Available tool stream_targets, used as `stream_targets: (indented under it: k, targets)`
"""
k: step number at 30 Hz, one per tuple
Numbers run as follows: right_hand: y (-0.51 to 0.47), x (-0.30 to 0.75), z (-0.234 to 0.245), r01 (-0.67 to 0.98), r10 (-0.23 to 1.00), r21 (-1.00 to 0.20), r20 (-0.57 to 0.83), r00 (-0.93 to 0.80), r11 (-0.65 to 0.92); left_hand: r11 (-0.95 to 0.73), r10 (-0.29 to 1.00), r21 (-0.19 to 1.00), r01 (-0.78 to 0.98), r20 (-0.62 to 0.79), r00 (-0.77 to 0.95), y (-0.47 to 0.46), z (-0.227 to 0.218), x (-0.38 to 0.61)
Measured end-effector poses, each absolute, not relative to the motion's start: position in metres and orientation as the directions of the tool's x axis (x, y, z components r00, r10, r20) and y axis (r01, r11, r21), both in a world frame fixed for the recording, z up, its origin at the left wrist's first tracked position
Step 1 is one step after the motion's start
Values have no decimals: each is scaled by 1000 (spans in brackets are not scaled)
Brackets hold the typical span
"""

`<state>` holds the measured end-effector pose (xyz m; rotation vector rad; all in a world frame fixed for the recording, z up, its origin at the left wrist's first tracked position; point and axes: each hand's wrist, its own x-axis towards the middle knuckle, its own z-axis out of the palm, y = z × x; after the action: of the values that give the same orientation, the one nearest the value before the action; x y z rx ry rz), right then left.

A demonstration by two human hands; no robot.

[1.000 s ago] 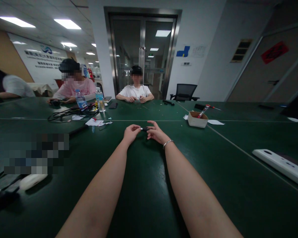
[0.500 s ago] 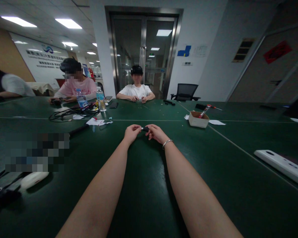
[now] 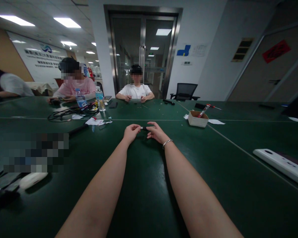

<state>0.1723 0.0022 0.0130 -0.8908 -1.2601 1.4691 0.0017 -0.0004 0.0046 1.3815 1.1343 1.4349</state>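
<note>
Both my arms stretch out over the dark green table [image 3: 144,185]. My left hand [image 3: 131,132] and my right hand [image 3: 156,132] meet near the table's middle and pinch a small black object [image 3: 144,128] with a light tip between their fingertips. It is too small to tell what it is. A thin silver bracelet [image 3: 168,142] sits on my right wrist.
A small cardboard box [image 3: 197,119] with a red-handled tool stands to the right, papers beside it. A white flat device [image 3: 280,165] lies at the far right. Cables [image 3: 69,113], two water bottles [image 3: 100,100] and papers lie to the left. Three people sit across the table.
My hands stay together on the small black object, with only slight finger shifts. The view wobbles a little.
</note>
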Motion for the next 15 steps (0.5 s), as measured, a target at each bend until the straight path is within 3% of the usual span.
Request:
stream_targets:
  k: [2,7,11,15]
  targets:
    - [2,172,13,-163,959,-986,15,-285,-33,-246,967,969,22,247,-59,-1,5,2]
    - [3,171,12,-213,965,-977,82,-250,28,-244,967,970,22,245,-68,0,4,1]
    - [3,170,11,-148,974,-989,17,-228,-17,-247,966,968,33,249,-68,0,4,2]
    - [2,169,14,-154,964,-988,70,-257,31,-244,966,969,42,247,-73,0,4,2]
